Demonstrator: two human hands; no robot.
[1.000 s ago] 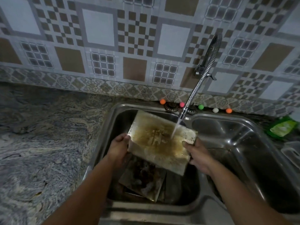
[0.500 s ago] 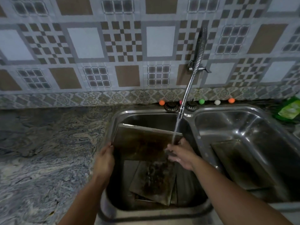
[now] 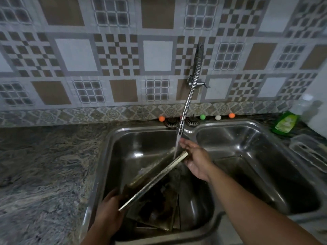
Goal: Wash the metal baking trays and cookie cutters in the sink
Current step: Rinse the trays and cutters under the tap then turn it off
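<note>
Right hand (image 3: 195, 159): fingers extended and slightly apart, reaching up toward the spout, fingertips just beside the falling water stream (image 3: 177, 145). The far corner of the baking tray (image 3: 155, 179) sits against the palm side of this hand; thumb position hidden, so I cannot tell whether the corner is pinched or only propped. Wrist bent, forearm running down and right out of view, bare.

Left hand (image 3: 109, 207): fingers curled round the near, lower end of the same tray, gripping it; fingertips hidden behind the metal. Back of hand faces the camera. Forearm drops out of view at the bottom edge, near the sink's front left corner.

Tray held by 2 hands, tilted nearly edge-on, running diagonally from lower left to upper right over the left basin of the double sink (image 3: 106, 156). Water from the flexible faucet (image 3: 190, 96) strikes its upper end.

Beneath it, in the left basin: stacked dirty trays (image 3: 159, 209), dark with residue, lying flat. 1 more tray (image 3: 230, 167) lies in the right basin.

Surroundings: granite counter (image 3: 44, 165) to the left; green detergent bottle (image 3: 284, 123) at the back right; small coloured balls (image 3: 202, 117) along the ledge behind the sink.
</note>
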